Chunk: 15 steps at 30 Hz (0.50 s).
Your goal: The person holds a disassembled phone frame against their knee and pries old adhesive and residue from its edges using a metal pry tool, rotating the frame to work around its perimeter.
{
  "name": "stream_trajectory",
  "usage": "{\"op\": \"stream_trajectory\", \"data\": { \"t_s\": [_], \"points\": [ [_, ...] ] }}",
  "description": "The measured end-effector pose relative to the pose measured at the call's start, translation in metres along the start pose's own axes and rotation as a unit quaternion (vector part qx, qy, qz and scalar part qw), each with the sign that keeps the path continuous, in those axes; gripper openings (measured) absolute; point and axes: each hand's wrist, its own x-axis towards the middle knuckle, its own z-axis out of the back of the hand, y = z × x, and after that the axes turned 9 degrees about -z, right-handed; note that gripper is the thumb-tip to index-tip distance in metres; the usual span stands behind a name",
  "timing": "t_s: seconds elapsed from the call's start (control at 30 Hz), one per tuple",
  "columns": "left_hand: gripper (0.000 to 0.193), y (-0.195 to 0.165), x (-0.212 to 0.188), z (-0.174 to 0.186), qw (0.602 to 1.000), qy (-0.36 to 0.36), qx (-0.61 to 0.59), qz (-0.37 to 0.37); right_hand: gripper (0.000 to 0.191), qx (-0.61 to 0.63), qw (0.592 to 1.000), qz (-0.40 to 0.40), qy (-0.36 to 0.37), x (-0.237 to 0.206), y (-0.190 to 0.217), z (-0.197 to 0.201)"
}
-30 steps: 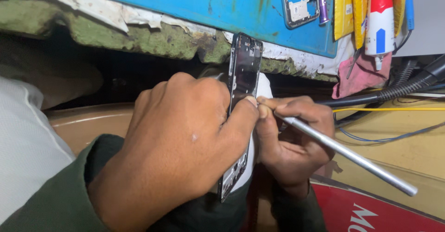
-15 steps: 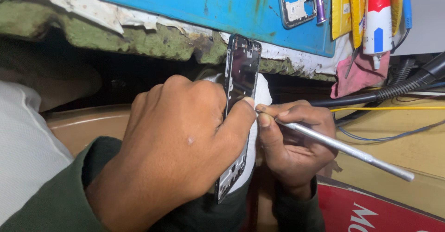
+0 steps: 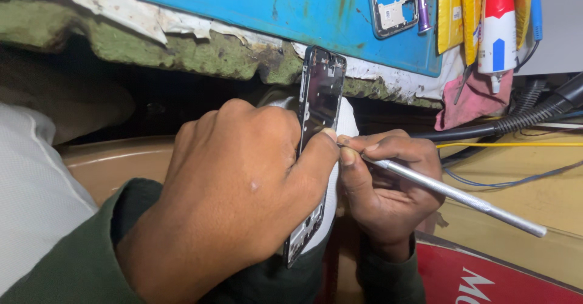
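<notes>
Fingers of the left hand (image 3: pixel 237 189) stay clamped on the phone frame (image 3: pixel 319 104), now tilted slightly more upright; right hand (image 3: pixel 388 182) pinches the metal tool (image 3: pixel 461 196), barely shifted.

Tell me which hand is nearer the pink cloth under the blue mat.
Right. The right hand, gripping the silver tool, sits just below-left of the pink cloth; the left hand, holding the phone frame, is farther left.
</notes>
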Motion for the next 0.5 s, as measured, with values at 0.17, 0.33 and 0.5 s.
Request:
{"op": "stream_trajectory", "data": {
  "t_s": [0.17,0.33,0.5],
  "points": [
    [0.051,0.0017,-0.0007,-0.0001,1.000,-0.014,-0.005,-0.019,0.025,-0.008,1.000,0.002,-0.001,0.0007,0.0018,-0.0006],
    [0.049,0.0031,-0.0016,-0.0018,0.999,-0.027,0.010,-0.044,0.024,-0.009,1.000,0.004,-0.009,-0.0002,0.0037,-0.0042],
    [0.048,0.0043,-0.0020,-0.0011,0.999,-0.017,0.003,-0.042,0.027,0.007,0.999,-0.021,-0.028,0.0002,0.0053,-0.0097]
  ]
}}
